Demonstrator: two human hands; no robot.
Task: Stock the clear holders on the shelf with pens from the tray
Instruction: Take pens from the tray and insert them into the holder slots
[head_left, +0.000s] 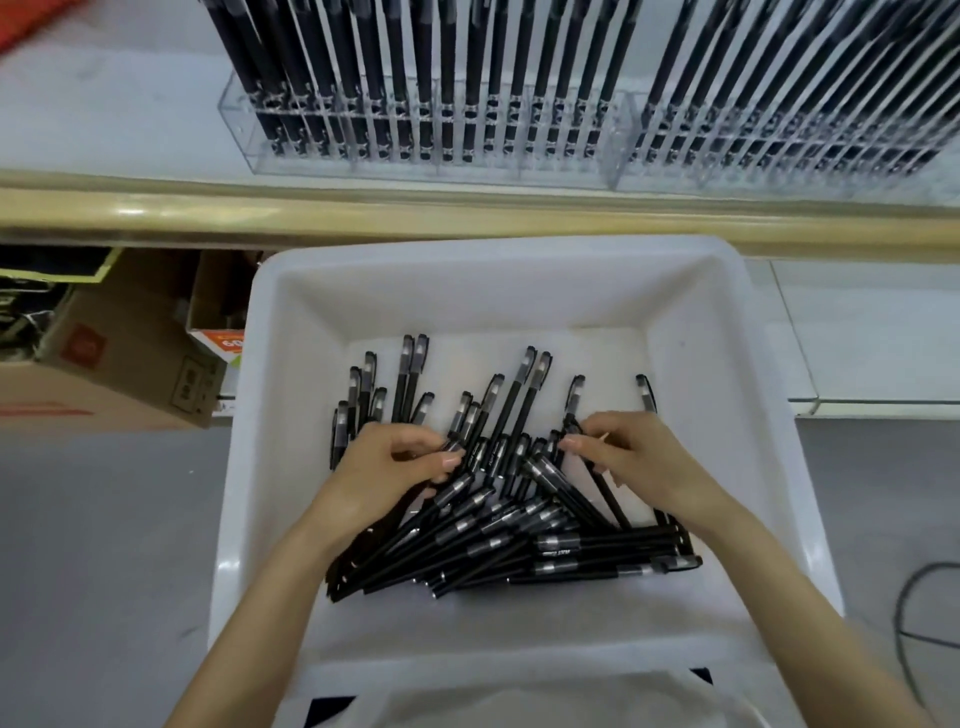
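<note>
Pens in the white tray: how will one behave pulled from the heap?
Likely stiff and light: the pens are thin straight barrels. Round bodies may roll on the smooth tray floor, though clips could stop them. They lie crossed, so lifting one probably drags neighbours.

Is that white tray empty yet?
No, far from empty: a heap of black pens lies crisscrossed in the tray.

Left hand (387, 467), right hand (631, 457): bare, slender fingers, short pale nails; forearms bare to frame edge.
</note>
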